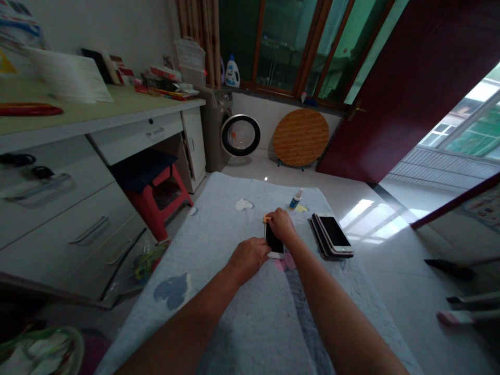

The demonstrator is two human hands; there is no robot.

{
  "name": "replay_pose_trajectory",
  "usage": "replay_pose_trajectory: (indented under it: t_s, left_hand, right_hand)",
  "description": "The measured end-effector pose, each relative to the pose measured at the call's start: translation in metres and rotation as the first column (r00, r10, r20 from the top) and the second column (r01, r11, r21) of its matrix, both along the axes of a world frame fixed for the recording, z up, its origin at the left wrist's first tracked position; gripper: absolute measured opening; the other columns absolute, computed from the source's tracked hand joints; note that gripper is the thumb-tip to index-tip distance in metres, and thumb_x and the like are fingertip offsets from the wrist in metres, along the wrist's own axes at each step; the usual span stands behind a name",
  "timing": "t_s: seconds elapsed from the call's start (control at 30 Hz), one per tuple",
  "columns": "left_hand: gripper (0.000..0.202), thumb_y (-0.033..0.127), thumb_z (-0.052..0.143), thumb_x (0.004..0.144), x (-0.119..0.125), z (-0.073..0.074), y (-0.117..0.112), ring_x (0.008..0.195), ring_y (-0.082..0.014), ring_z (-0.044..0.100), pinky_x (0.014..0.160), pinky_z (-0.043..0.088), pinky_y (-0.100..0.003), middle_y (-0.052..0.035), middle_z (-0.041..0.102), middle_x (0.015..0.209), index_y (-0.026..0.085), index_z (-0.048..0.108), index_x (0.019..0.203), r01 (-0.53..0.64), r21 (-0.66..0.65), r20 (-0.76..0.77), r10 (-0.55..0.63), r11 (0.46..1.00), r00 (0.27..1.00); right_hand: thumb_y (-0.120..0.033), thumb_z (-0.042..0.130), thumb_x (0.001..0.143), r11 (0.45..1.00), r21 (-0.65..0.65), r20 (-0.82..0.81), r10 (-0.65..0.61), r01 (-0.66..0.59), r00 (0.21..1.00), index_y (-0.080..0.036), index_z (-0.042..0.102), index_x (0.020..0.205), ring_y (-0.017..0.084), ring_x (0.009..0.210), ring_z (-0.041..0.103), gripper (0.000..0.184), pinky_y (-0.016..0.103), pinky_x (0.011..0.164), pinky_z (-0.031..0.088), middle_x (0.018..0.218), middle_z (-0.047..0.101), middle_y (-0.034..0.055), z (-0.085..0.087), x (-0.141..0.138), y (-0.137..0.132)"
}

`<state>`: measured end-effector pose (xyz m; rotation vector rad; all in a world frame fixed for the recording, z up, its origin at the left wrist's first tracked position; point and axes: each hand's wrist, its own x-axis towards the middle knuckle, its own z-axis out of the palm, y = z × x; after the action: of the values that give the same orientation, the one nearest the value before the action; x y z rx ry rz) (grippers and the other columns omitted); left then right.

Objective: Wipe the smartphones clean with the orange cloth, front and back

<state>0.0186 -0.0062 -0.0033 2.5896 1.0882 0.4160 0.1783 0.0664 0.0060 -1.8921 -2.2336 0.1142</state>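
Note:
A white-framed smartphone [275, 247] with a dark screen lies on the cloth-covered table [250, 323]. My left hand [250, 256] holds it by its left side, fingers closed along the edge. Over the top end of the screen, my right hand [282, 225] pinches a small yellow cloth [267, 219]; part of the cloth is hidden under the fingers. Just beyond the right hand stands a small spray bottle [295, 201] with a blue label. To the right rests a stack of devices, with a white-framed tablet [334, 233] on top.
A white desk [140, 122] runs along the left, with a red stool [164, 200] beneath it. Behind are a washing machine with its round door [241, 135] open and a round wooden tabletop [301, 136] leaning on the wall. A dark red door [394, 88] stands at right.

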Motion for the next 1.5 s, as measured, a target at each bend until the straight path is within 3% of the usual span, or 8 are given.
replay_pose_trajectory:
  t_s: [0.1, 0.27, 0.4, 0.67, 0.97, 1.17, 1.33, 1.5]
  left_hand:
    - [0.007, 0.022, 0.058, 0.086, -0.001, 0.001, -0.001, 0.09, -0.0192, 0.06, 0.081, 0.047, -0.03, -0.0024, 0.063, 0.093, 0.021, 0.063, 0.092, -0.026, -0.03, 0.042, 0.027, 0.999, 0.999]
    - [0.047, 0.023, 0.066, 0.079, -0.003, -0.002, -0.001, 0.115, -0.0233, 0.051, 0.097, 0.042, -0.04, -0.0062, 0.055, 0.122, 0.024, 0.045, 0.121, -0.142, -0.036, 0.201, 0.146, 0.989, 0.969]
    - [0.066, 0.021, 0.067, 0.076, -0.003, -0.009, 0.002, 0.13, -0.0268, 0.041, 0.106, 0.035, -0.048, -0.0112, 0.046, 0.139, 0.022, 0.035, 0.134, -0.135, 0.011, 0.239, 0.129, 0.991, 0.962]
    - [0.036, 0.028, 0.058, 0.088, -0.003, -0.009, 0.006, 0.128, -0.0212, 0.048, 0.108, 0.037, -0.04, -0.0093, 0.054, 0.137, 0.02, 0.057, 0.123, -0.003, -0.068, 0.124, 0.011, 0.998, 0.992]
    - [0.04, 0.022, 0.063, 0.083, -0.005, -0.011, 0.003, 0.127, -0.0192, 0.05, 0.108, 0.038, -0.035, -0.0109, 0.053, 0.137, 0.016, 0.06, 0.122, -0.011, -0.088, 0.131, 0.023, 0.996, 0.991]
    - [0.04, 0.021, 0.064, 0.08, -0.005, -0.002, -0.002, 0.124, -0.0203, 0.052, 0.107, 0.039, -0.036, -0.0064, 0.057, 0.134, 0.022, 0.062, 0.12, 0.014, -0.116, 0.164, 0.005, 0.993, 0.986]
    - [0.039, 0.017, 0.065, 0.078, -0.006, 0.002, -0.001, 0.119, -0.0199, 0.057, 0.104, 0.041, -0.033, -0.0031, 0.061, 0.129, 0.024, 0.064, 0.117, 0.039, -0.127, 0.194, -0.014, 0.991, 0.981]
    - [0.034, 0.018, 0.066, 0.078, -0.006, -0.002, 0.001, 0.118, -0.0222, 0.058, 0.103, 0.043, -0.035, -0.0065, 0.061, 0.13, 0.02, 0.066, 0.112, 0.007, -0.112, 0.153, 0.01, 0.994, 0.988]
  right_hand:
    - [-0.022, 0.05, 0.091, 0.999, -0.019, -0.013, 0.041, -0.041, 0.999, -0.02, 0.073, 0.1, 0.018, 0.089, 0.055, 0.024, 0.027, 0.083, 0.038, 0.093, 0.061, 0.0103, 0.002, -0.002, -0.009]
    - [-0.019, 0.051, 0.09, 0.988, -0.059, -0.043, 0.139, -0.142, 0.989, -0.021, 0.073, 0.099, 0.017, 0.089, 0.054, 0.023, 0.026, 0.081, 0.038, 0.091, 0.06, 0.0084, 0.008, -0.001, -0.043]
    - [-0.019, 0.055, 0.089, 0.966, -0.095, -0.095, 0.233, -0.242, 0.968, -0.022, 0.073, 0.093, 0.016, 0.085, 0.053, 0.019, 0.026, 0.076, 0.037, 0.088, 0.059, 0.006, 0.011, 0.0, -0.072]
    - [-0.02, 0.056, 0.089, 0.954, -0.054, -0.158, 0.284, -0.296, 0.946, -0.02, 0.072, 0.084, 0.014, 0.078, 0.051, 0.017, 0.025, 0.071, 0.034, 0.081, 0.057, 0.0037, 0.013, 0.013, -0.102]
    - [-0.02, 0.055, 0.088, 0.977, -0.084, -0.196, 0.177, -0.196, 0.964, -0.019, 0.071, 0.089, 0.015, 0.08, 0.053, 0.016, 0.025, 0.073, 0.035, 0.082, 0.057, 0.0034, 0.018, 0.041, -0.116]
    - [-0.016, 0.053, 0.088, 0.975, -0.04, -0.202, 0.205, -0.217, 0.958, -0.018, 0.069, 0.086, 0.014, 0.08, 0.052, 0.016, 0.023, 0.073, 0.036, 0.082, 0.057, 0.0029, 0.013, 0.023, -0.103]
    - [-0.014, 0.053, 0.087, 0.995, -0.015, -0.15, 0.098, -0.102, 0.984, -0.018, 0.07, 0.098, 0.016, 0.09, 0.054, 0.021, 0.025, 0.082, 0.037, 0.093, 0.062, 0.0065, 0.003, 0.02, -0.067]
    - [-0.018, 0.053, 0.087, 1.0, 0.001, -0.113, 0.002, -0.002, 0.994, -0.019, 0.071, 0.099, 0.017, 0.092, 0.055, 0.022, 0.025, 0.083, 0.038, 0.094, 0.063, 0.0075, -0.001, 0.017, -0.028]
